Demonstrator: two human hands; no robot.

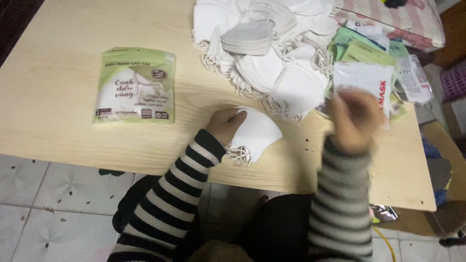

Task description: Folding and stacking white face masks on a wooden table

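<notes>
**Two hands among face masks on a pale wooden table**

A small stack of folded white masks point(255, 133) lies just below the middle of the frame, near the table's front edge, its ear loops bunched at the lower left of the stack. The left hand point(225, 123) rests on the stack's left side, fingers together and pressed down on the top mask, the thumb pointing right across it. The sleeve is striped black and white.

To the right of centre, the right hand point(354, 121) is raised above the table and blurred; it appears closed on a white mask pouch point(364, 80) with a clear window and red lettering, though the blur makes it impossible to tell exactly how the fingers close on it.

Behind both hands, at the upper middle of the frame, sits a big loose heap of white masks point(264, 53), with one grey mask point(247, 38) on top. Green and white packets point(364, 48) pile up at the upper right beside it. A sealed green pouch point(135, 85) lies flat on the table point(58, 97) at the left, well apart from the hands. Tiled floor point(53, 208) shows at the lower left.
</notes>
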